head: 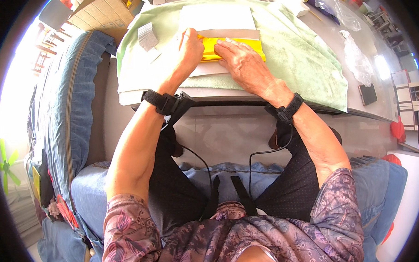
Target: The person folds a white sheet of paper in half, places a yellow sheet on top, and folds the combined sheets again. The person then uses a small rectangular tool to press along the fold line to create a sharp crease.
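A shiny yellow foil sheet point(210, 55) lies over pale paper on a light green towel point(297, 55) spread across the table. My left hand point(190, 48), its fingers curled, is at the foil's left end; whether it pinches the foil cannot be told. The fingers of my right hand point(238, 55) rest flat on the middle of the foil. Just beyond the foil is a greyish strip of paper point(251, 34), and past that a white sheet point(216, 18). To the left sits a small stack of grey paper pieces point(147, 37), with a thin slip beside it.
A cardboard box point(103, 15) stands at the back left. On the right of the table are a crumpled clear plastic bag point(357, 60) and a dark phone point(367, 94). A white tissue-like bundle point(293, 5) lies at the back. Cables hang from both wrist straps.
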`<state>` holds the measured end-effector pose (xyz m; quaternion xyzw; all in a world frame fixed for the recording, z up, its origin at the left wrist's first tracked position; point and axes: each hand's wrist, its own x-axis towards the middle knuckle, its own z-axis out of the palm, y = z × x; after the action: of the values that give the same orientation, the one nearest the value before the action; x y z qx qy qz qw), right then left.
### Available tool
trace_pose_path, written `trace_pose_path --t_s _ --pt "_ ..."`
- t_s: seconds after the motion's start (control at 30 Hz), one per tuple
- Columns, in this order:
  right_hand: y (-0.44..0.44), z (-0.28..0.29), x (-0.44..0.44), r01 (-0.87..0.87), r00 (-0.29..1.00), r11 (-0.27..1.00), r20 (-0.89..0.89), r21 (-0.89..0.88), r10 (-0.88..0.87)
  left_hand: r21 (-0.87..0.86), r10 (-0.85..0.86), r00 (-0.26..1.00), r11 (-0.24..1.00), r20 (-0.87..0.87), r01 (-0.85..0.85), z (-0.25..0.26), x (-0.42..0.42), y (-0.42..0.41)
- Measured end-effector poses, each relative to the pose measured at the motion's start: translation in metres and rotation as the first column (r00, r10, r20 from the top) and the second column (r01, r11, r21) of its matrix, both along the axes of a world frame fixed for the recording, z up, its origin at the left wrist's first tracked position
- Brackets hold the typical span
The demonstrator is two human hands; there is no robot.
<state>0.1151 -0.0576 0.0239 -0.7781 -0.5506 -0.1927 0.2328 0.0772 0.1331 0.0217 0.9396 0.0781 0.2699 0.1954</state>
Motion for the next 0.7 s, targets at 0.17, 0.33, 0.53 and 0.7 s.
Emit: trace_pose_path --t_s 0.17,0.33,0.53,0.7 --pt "0.002 -0.002 0.002 0.036 0.999 0.999 0.001 -0.013 -0.036 -0.132 0.03 0.999 0.991 -0.039 -0.035 0.005 0.008 -0.007" --pt "0.004 -0.002 0.001 0.033 0.999 0.999 -0.018 0.0 -0.033 -0.149 0.091 0.994 0.984 -0.068 -0.1 0.011 0.003 -0.01" --pt "0.005 -0.002 0.001 0.033 0.997 0.999 -0.063 0.004 -0.033 -0.095 0.133 0.986 0.985 -0.1 -0.143 0.012 0.003 -0.006" --pt "0.005 -0.005 0.003 0.013 0.999 1.0 -0.038 0.015 -0.013 -0.067 0.142 0.988 0.987 -0.055 -0.146 0.001 0.01 0.001"
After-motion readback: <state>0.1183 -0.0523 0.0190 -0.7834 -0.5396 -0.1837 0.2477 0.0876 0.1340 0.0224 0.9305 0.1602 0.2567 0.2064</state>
